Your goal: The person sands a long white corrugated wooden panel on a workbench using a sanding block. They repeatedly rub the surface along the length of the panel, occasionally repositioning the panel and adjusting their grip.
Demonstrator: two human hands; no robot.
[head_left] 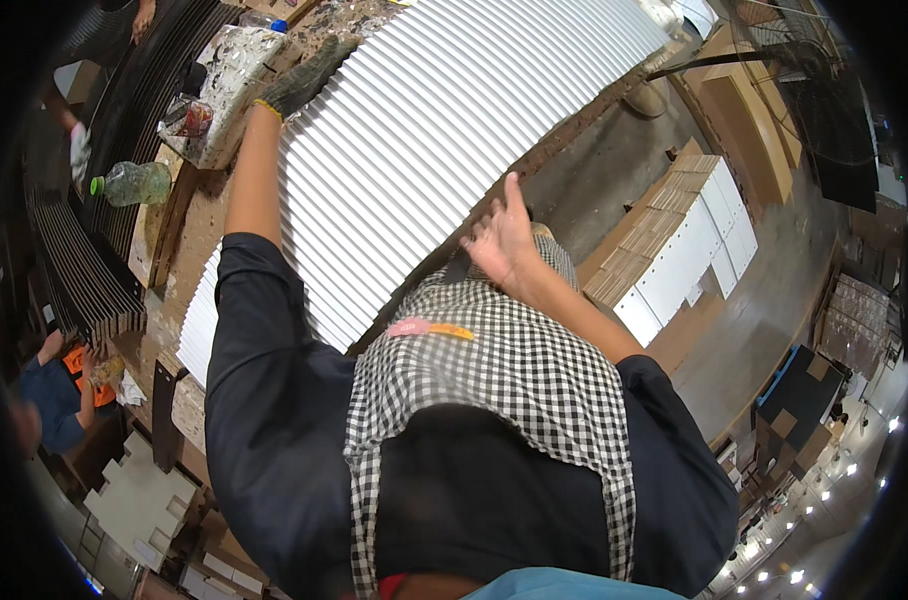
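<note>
- Two hands in view, well apart.
- At the left edge of the white stack (424, 150), toward its far end: left hand (309, 78), in a dark glove (319, 72) with a yellow cuff, arm stretched out. Fingers held close together along the edge; cannot tell if clamped on anything.
- Closer to the body, just beside the stack's right edge: right hand (501, 238), bare, palm showing, fingers apart and thumb stretched out.
- Set slantwise on the worn, speckled bench (186, 290): the white stack, made up of narrow ridges side by side, running from near the left sleeve (264, 330) up to the far right.
- Left of the stack, near the gloved hand: a stained white block (236, 100), with a clear cup (189, 120) at its left side.
- Farther left, on its side: a green-capped bottle (139, 184). Beyond, past the block: a blue-capped bottle (262, 20).
- Along the far left: curved black slats (79, 265), with a co-worker (59, 395) in blue and orange below.
- Worn in front: a checked apron (494, 350), with a pink and orange patch (429, 328).
- To the right, beyond the bare forearm: a carton pile (674, 235), white on one face. Higher up: a dark fan (819, 100).
</note>
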